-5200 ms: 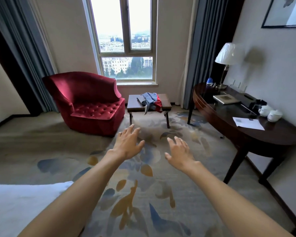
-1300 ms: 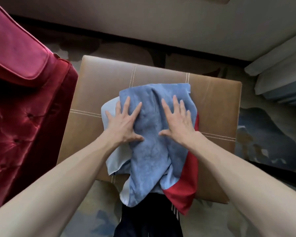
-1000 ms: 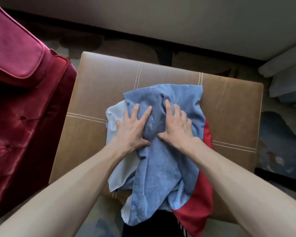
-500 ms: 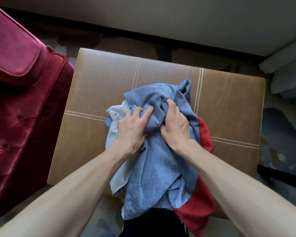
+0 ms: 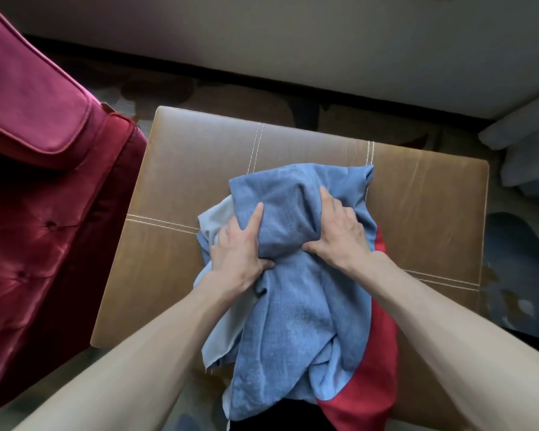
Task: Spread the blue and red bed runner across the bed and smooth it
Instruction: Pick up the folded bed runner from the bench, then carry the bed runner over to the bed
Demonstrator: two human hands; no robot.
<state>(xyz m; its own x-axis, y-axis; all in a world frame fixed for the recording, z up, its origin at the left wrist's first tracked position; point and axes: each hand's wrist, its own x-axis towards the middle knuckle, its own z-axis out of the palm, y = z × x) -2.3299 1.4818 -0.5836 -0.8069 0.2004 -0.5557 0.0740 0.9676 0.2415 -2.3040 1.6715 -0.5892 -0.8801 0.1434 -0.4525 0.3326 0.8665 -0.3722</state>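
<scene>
Two hands held the crumpled runner [image 5: 293, 321]: our left hand [image 5: 237, 247] and our right hand [image 5: 339, 231] each had fingers curled into a fold of its blue cloth. The runner lay heaped on the brown stool [image 5: 199, 169], its near end hanging over the edge, beside the red armchair [image 5: 44, 150].

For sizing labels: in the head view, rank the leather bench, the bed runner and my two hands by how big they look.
1. leather bench, partly covered
2. bed runner, bunched
3. left hand and right hand: alike, so tied
</scene>
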